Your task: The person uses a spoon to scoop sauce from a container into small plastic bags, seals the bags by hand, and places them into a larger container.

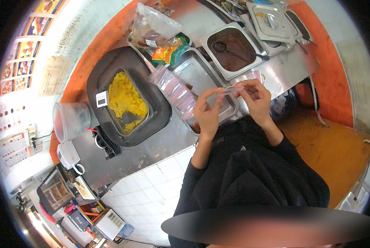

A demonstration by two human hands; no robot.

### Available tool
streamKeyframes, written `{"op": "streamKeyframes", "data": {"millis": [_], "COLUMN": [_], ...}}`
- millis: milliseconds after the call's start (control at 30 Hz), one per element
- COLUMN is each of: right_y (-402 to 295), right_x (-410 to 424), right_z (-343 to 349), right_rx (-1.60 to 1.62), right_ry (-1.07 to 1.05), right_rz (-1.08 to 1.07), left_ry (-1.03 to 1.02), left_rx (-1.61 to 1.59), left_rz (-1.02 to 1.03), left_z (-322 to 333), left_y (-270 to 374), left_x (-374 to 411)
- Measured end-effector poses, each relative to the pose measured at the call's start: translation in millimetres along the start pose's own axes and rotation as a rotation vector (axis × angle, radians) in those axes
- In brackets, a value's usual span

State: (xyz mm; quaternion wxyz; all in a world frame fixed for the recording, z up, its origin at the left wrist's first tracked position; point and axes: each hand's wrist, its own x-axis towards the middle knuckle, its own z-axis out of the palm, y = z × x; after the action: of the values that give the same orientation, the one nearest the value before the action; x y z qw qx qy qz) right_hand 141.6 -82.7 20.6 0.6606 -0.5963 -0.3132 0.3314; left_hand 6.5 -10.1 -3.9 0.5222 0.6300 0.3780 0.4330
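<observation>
Between my left hand (209, 110) and my right hand (256, 98) a small clear plastic bag (233, 89) is pinched, its edge held by the fingertips of both. Below and left of it, a row of clear zip bags (176, 90) with pinkish seal lines lies along a shallow steel tray (231, 111). What those bags contain is hard to tell. Farther left, a steel pan of yellow crumbly food (126, 96) sits in a black insulated box (150, 119), a dark scoop in the food and a white digital timer (102, 99) on its rim.
A steel pan of dark brown sauce (234, 46) with a black-handled ladle stands beyond my hands. Steel lids (270, 21) are stacked to its right. Food packages (157, 28) lie at the back. A clear plastic tub (71, 121) and a white device (68, 154) stand at the left.
</observation>
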Motion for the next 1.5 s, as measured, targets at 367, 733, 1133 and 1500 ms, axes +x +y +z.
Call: {"op": "streamKeyframes", "data": {"millis": [367,733,1133,1500], "right_y": [14.7,35.2,30.0,57.9], "right_x": [-61.9,-72.3,-14.5,261.3], "right_z": [23.6,60.2,30.6,-176.2], "right_rx": [-0.154,-0.602,-0.552,-1.507], "right_ry": [-0.333,-0.53,-0.492,0.275], "right_rz": [0.106,-0.246,-0.077,-0.209], "left_ry": [-0.13,-0.186,-0.151,0.11], "left_rx": [-0.063,0.531,0.403,0.781], "left_rz": [-0.194,0.075,-0.193,-0.071], "left_z": [-85.4,-115.0,-128.5,-99.9], "left_y": [5.3,-1.6,-34.7,-42.5], "left_x": [-57.0,-75.2,-60.4,-48.2]}}
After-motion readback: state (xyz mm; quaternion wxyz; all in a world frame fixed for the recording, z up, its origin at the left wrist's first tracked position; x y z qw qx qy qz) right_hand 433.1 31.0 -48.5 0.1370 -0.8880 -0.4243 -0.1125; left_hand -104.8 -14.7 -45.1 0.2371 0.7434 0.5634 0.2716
